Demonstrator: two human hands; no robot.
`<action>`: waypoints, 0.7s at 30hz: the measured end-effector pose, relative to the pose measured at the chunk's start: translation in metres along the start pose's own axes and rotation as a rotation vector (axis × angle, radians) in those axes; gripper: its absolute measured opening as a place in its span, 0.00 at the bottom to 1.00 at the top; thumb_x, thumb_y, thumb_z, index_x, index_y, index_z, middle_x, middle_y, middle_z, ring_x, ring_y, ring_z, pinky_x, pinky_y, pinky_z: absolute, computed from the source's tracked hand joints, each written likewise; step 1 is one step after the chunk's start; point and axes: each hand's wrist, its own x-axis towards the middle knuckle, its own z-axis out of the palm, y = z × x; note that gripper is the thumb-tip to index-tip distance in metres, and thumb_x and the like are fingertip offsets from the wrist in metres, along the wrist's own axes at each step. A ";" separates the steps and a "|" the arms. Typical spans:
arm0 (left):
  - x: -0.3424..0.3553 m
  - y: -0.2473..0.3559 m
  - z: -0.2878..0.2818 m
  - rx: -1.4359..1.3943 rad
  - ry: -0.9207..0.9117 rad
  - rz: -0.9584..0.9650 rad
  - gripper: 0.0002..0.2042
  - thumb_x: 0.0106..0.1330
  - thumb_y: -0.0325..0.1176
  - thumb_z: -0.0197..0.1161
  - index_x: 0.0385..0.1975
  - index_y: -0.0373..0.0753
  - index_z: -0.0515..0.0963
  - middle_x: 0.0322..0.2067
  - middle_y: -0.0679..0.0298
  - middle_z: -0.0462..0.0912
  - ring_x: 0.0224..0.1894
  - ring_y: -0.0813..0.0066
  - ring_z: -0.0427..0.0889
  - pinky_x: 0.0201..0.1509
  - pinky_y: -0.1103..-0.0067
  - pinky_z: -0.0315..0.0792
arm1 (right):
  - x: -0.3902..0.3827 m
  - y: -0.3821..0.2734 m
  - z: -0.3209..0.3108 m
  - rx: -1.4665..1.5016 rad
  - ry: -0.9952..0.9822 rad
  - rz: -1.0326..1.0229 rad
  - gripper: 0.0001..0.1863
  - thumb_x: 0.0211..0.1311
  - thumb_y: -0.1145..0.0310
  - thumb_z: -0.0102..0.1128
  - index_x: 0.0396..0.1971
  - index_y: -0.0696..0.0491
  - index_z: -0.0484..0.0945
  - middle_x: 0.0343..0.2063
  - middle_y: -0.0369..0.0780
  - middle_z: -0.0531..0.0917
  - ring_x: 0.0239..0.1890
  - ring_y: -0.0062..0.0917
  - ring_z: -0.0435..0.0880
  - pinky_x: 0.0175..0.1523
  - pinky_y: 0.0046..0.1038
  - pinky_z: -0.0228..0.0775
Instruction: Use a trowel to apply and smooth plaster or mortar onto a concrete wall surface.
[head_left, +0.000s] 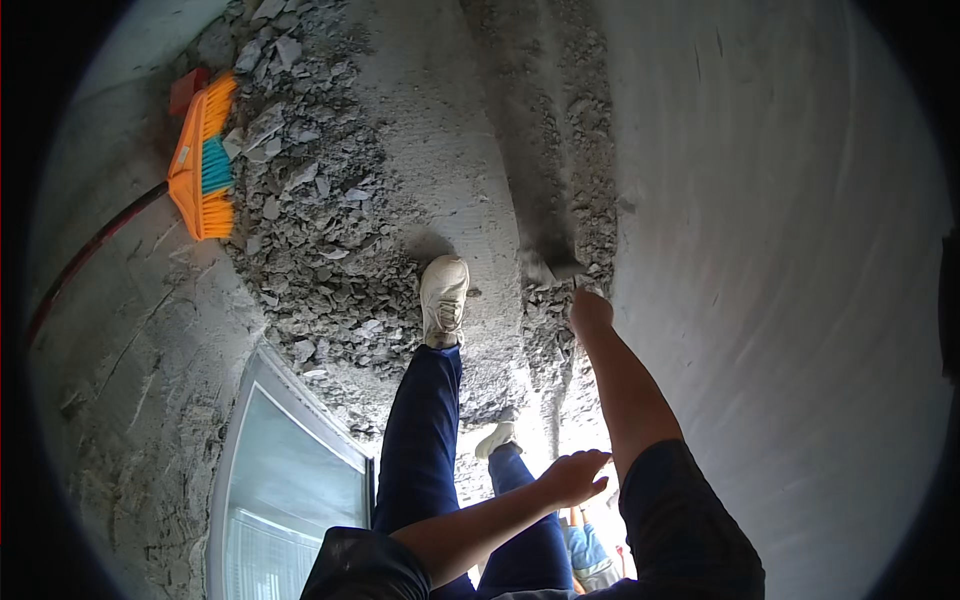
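Note:
My right hand [592,312] is closed round the handle of a small trowel [566,269], most of the handle hidden in the fist. Its grey flat blade sits at loose grey rubble [598,225] in a strip along the foot of the right wall. My left hand [577,478] is held in front of my body, near my right forearm. Nothing shows in it; its thumb stands apart and its fingers are partly stretched.
A large heap of broken rubble [310,190] spreads along the left side. An orange broom [190,165] leans at the left wall, beside a red block [187,92]. My pale shoe [444,290] is by the heap. A framed glass panel [290,470] stands lower left; another person [590,550] shows below.

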 end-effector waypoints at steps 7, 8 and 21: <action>-0.013 -0.008 -0.029 -0.335 0.460 -0.053 0.16 0.65 0.34 0.58 0.51 0.39 0.74 0.49 0.55 0.81 0.49 0.58 0.81 0.52 0.68 0.74 | -0.059 -0.046 -0.131 0.174 0.192 -0.233 0.18 0.68 0.56 0.45 0.46 0.52 0.77 0.41 0.48 0.84 0.47 0.44 0.82 0.52 0.43 0.73; -0.011 -0.001 -0.043 -0.315 0.541 -0.041 0.15 0.64 0.32 0.58 0.50 0.39 0.75 0.46 0.55 0.81 0.47 0.59 0.82 0.50 0.69 0.75 | -0.053 -0.055 -0.160 0.221 0.201 -0.250 0.18 0.68 0.55 0.45 0.46 0.51 0.77 0.41 0.48 0.84 0.47 0.44 0.82 0.52 0.44 0.72; -0.034 0.013 -0.196 -0.329 0.950 -0.031 0.11 0.62 0.28 0.59 0.45 0.36 0.75 0.40 0.56 0.81 0.43 0.60 0.82 0.48 0.70 0.75 | 0.100 -0.216 -0.388 0.239 0.606 -0.365 0.21 0.68 0.54 0.46 0.51 0.52 0.76 0.46 0.48 0.82 0.50 0.43 0.81 0.55 0.43 0.73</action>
